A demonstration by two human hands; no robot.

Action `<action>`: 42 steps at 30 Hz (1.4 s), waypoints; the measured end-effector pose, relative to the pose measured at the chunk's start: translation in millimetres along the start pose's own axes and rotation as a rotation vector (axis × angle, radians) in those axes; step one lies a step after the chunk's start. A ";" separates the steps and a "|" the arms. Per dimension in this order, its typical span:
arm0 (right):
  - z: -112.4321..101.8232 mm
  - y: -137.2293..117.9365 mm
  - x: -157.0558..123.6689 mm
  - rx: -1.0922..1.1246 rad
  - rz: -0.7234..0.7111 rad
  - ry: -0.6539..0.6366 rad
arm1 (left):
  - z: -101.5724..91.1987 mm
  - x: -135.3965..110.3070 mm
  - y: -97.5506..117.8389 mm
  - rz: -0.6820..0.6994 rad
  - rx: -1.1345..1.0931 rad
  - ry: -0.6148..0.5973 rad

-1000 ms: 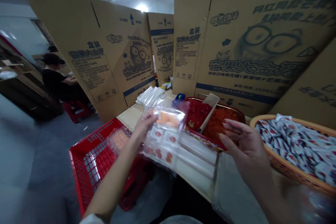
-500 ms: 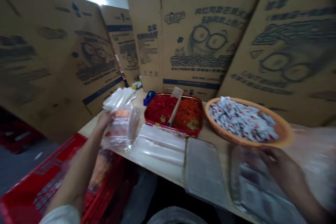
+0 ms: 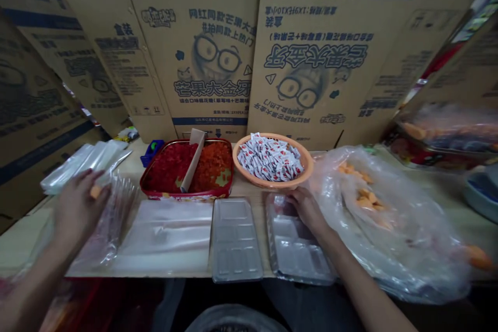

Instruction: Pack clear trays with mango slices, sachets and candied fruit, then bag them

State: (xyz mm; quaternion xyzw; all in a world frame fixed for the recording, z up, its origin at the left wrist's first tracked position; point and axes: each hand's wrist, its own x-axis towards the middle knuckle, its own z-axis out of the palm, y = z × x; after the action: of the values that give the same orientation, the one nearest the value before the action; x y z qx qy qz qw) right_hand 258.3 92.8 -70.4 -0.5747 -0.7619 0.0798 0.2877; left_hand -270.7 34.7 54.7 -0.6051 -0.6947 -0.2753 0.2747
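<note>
My left hand (image 3: pixel 80 205) is over the clear plastic bags (image 3: pixel 116 218) at the table's left, its fingers apart. A small orange piece (image 3: pixel 95 192) shows between its thumb and fingers; whether it is held or lies under them I cannot tell. My right hand (image 3: pixel 307 210) has its fingers closed on the far end of a clear compartment tray (image 3: pixel 299 257). Left of it lies a second, similar tray (image 3: pixel 237 238). Just behind the right hand stands an orange basket (image 3: pixel 268 183) full of small white-and-red sachets (image 3: pixel 272 158).
A red tin (image 3: pixel 187 195) holds red and orange shreds, split by a cardboard strip (image 3: pixel 193 161). Flat plastic bags (image 3: pixel 167 233) lie before it. To the right spreads a large clear bag (image 3: pixel 412 249) with orange pieces. Cardboard boxes (image 3: pixel 218 52) wall the back.
The view has swung right. The filled bag under my left hand now shows less of its contents, with the hand over it. My right hand stays at the tray's far end.
</note>
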 end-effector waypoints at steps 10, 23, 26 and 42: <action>-2.9 -6.1 -6.8 -0.093 -0.065 -0.003 | 10.9 -134.3 263.8 0.911 -0.811 -0.603; -6.1 -7.8 -8.2 -0.146 -0.179 -0.057 | 21.6 -175.7 313.6 1.102 -0.714 -0.570; -6.3 -7.7 -7.9 -0.166 -0.202 -0.025 | 21.9 -178.2 314.4 1.085 -0.718 -0.569; -35.0 -15.6 -12.4 -0.040 -0.424 0.269 | 11.5 -172.0 313.5 0.968 -0.995 -0.724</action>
State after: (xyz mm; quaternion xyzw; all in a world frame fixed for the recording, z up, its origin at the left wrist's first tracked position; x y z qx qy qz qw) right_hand 266.0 68.9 -38.8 -0.4132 -0.8217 -0.0748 0.3853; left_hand 59.8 -39.3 -60.5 -0.9447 -0.1948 -0.1894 -0.1833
